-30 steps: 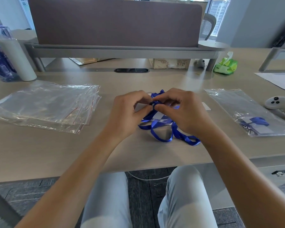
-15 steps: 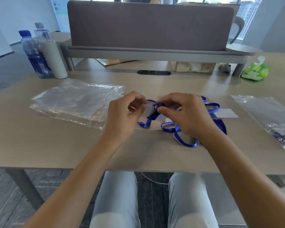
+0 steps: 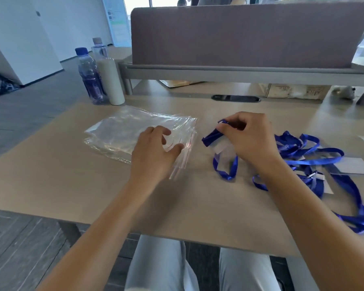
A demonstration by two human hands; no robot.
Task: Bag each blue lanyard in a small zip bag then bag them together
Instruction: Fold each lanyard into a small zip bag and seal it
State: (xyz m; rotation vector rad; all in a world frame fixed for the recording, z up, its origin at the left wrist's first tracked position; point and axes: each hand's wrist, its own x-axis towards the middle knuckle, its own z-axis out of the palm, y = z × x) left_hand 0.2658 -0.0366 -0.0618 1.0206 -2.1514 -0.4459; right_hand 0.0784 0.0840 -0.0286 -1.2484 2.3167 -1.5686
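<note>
My right hand (image 3: 248, 139) pinches a folded blue lanyard (image 3: 213, 136) just above the desk, its loop hanging down to the tabletop. To its right lies a tangle of more blue lanyards (image 3: 315, 158) with white cards. My left hand (image 3: 153, 150) hovers with spread, relaxed fingers over the near right corner of a stack of clear zip bags (image 3: 135, 133) with red seal lines; it holds nothing that I can see.
A blue-capped water bottle (image 3: 89, 78) and a white cylinder (image 3: 111, 80) stand at the desk's back left. A brown partition (image 3: 250, 32) on a grey rail closes off the back. The desk edge (image 3: 177, 234) runs just above my knees.
My left hand let go of the lanyard and moved left onto the bag stack. My right hand keeps the folded lanyard. The view swung left, so the filled bag at the right left the frame.
</note>
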